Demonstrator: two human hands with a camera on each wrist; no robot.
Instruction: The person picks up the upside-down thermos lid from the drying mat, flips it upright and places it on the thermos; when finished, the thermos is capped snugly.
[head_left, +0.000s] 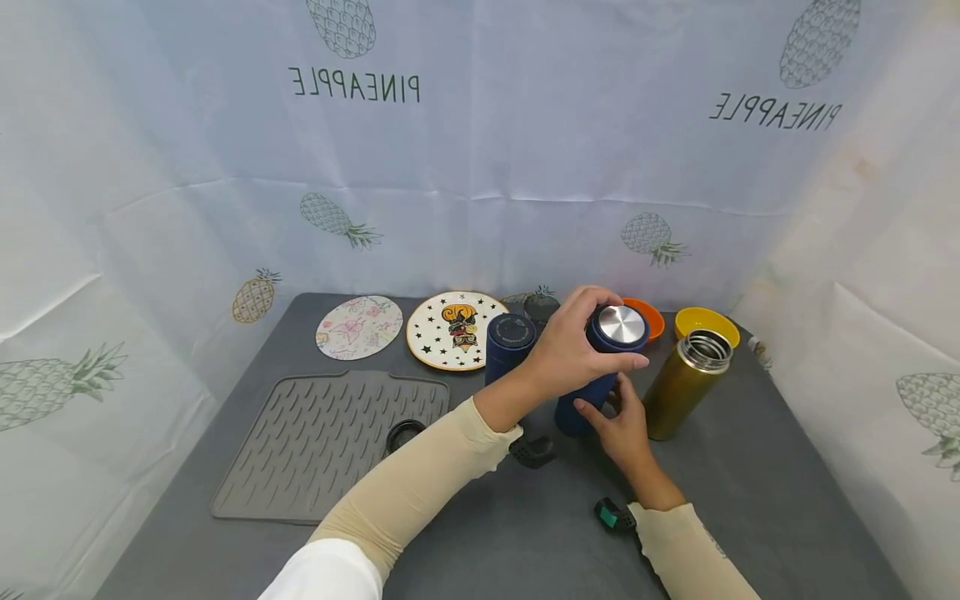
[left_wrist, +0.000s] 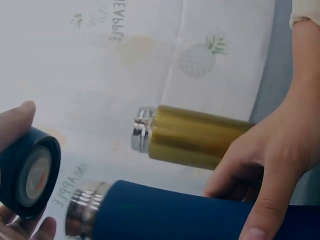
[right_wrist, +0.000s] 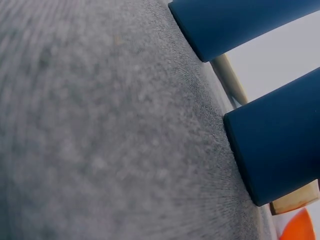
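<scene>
My left hand holds a dark blue lid with a silver top by its sides. In the left wrist view, the lid is apart from the bare steel neck of a blue thermos. My right hand grips the body of that thermos, which stands on the table. Just right of it, a gold bottle has its steel mouth uncovered. A second blue thermos stands to the left, partly hidden behind my left forearm.
A grey ridged mat lies at the left, with a black ring-shaped piece on it. Toward the back are a floral disc, a patterned plate, a dark cup, an orange bowl and a yellow bowl.
</scene>
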